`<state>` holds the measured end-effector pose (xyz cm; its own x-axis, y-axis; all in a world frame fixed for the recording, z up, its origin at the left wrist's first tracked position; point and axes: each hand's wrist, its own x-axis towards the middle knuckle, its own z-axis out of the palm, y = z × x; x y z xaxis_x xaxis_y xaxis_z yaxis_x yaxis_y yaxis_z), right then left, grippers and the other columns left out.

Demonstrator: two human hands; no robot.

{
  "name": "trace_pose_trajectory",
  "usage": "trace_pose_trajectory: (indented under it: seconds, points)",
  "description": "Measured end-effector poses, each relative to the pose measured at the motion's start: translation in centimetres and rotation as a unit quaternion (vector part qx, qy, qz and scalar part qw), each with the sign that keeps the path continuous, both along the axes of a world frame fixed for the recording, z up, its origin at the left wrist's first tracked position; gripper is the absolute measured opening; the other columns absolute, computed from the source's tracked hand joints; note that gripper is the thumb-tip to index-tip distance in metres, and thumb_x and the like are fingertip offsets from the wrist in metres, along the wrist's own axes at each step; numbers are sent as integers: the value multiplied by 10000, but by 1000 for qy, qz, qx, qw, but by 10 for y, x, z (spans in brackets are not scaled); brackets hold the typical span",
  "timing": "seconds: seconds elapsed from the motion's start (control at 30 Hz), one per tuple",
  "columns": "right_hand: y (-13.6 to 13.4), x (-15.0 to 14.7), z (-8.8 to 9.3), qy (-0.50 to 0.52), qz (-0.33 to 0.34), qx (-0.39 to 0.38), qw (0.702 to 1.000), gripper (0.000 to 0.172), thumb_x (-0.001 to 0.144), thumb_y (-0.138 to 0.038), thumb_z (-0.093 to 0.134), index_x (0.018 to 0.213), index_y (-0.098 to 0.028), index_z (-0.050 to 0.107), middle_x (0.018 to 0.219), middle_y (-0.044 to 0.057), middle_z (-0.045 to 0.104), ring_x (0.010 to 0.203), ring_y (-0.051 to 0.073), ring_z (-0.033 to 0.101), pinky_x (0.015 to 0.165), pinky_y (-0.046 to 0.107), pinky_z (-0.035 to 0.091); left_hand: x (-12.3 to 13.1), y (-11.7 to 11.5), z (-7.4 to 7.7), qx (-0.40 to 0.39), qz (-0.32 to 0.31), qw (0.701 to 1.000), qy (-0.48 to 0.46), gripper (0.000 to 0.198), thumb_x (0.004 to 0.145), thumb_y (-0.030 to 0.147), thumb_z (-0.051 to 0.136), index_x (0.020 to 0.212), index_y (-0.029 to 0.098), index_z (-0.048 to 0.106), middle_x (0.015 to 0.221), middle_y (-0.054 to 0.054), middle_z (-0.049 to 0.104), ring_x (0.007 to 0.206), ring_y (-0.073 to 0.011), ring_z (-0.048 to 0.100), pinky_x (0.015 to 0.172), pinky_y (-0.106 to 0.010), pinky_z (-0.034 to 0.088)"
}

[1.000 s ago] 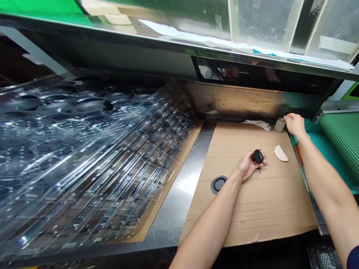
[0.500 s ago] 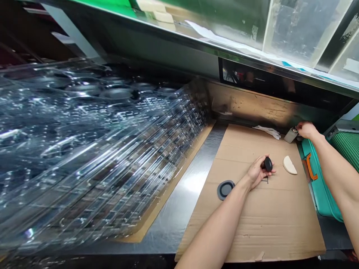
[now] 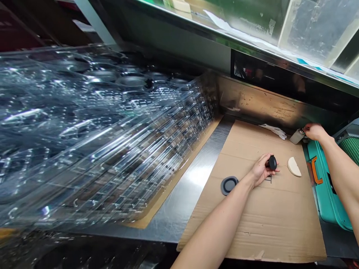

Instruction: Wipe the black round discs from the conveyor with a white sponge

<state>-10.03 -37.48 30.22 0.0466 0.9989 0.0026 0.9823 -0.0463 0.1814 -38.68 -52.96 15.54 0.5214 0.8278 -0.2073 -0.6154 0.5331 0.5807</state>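
My left hand (image 3: 260, 170) is closed around a small black rounded piece (image 3: 272, 162), held just above the cardboard sheet (image 3: 252, 220). My right hand (image 3: 314, 131) reaches to the back right, its fingers pressed together at the top of a small grey metal container (image 3: 297, 136). What those fingers grip is too small to make out. Between the hands, a cream half-round pad (image 3: 294, 166) lies on the cardboard. A dark grey ring-shaped piece with a recessed middle (image 3: 229, 185) lies left of my left forearm.
Tall stacks of clear plastic trays (image 3: 112, 149) fill the left side. On the right stands a teal case (image 3: 327, 194) with an orange handle (image 3: 316, 170). A white glove (image 3: 273, 130) lies along the back edge. A metal-edged shelf (image 3: 252, 48) overhangs the bench.
The view has shifted, so the scene sits slightly lower left to right. My left hand still holds the black piece, turned slightly; my right hand stays at the metal container.
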Motion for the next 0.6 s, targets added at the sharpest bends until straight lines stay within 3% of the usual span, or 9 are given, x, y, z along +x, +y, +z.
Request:
trace_pose_trajectory:
  seconds: [0.13, 0.23, 0.3, 0.37, 0.47, 0.6]
  points:
    - [-3, -5, 16, 16, 0, 15, 1000, 299, 934, -222, 566, 1106, -161, 802, 1112, 142, 780, 974, 266, 712, 743, 314, 503, 0, 3, 2, -9, 0, 1000, -2, 252, 1041, 425, 465, 1187, 221, 498, 935, -114, 736, 629, -201, 739, 537, -228, 474]
    - [-26, -23, 25, 95, 16, 124, 988, 298, 918, -294, 616, 1094, -149, 808, 1084, 150, 788, 977, 291, 713, 790, 348, 520, -1, 5, 5, -37, -14, 999, 3, 331, 1075, 470, 324, 1145, 203, 506, 810, -96, 719, 485, -162, 644, 445, -210, 386]
    - [-55, -48, 18, 165, 51, 208, 963, 331, 910, -369, 650, 1110, -152, 802, 1042, 139, 792, 954, 296, 715, 826, 372, 526, -2, 5, 7, -48, -26, 998, 10, 422, 1082, 492, 251, 1105, 182, 536, 762, -90, 708, 432, -142, 590, 406, -205, 338]
    - [-92, -78, -4, 226, 126, 217, 941, 319, 959, -400, 596, 1099, -191, 793, 1042, 100, 793, 952, 270, 715, 855, 366, 526, -2, 5, 8, -54, -33, 998, 24, 505, 1084, 504, 215, 1063, 152, 577, 744, -93, 704, 417, -127, 572, 391, -201, 321]
    - [-144, -117, -52, 276, 192, 174, 925, 272, 984, -385, 565, 1020, -209, 770, 997, 84, 782, 929, 248, 704, 841, 352, 528, -1, 3, 10, -57, -36, 996, 55, 578, 1089, 493, 180, 971, 121, 606, 684, -85, 685, 392, -115, 553, 369, -201, 310]
    - [-171, -134, -103, 310, 206, 166, 913, 222, 995, -337, 537, 991, -212, 720, 954, 95, 742, 892, 242, 684, 825, 357, 532, 5, 1, 10, -33, -23, 995, 88, 600, 1095, 477, 180, 822, 133, 589, 590, -59, 639, 367, -116, 536, 352, -209, 315]
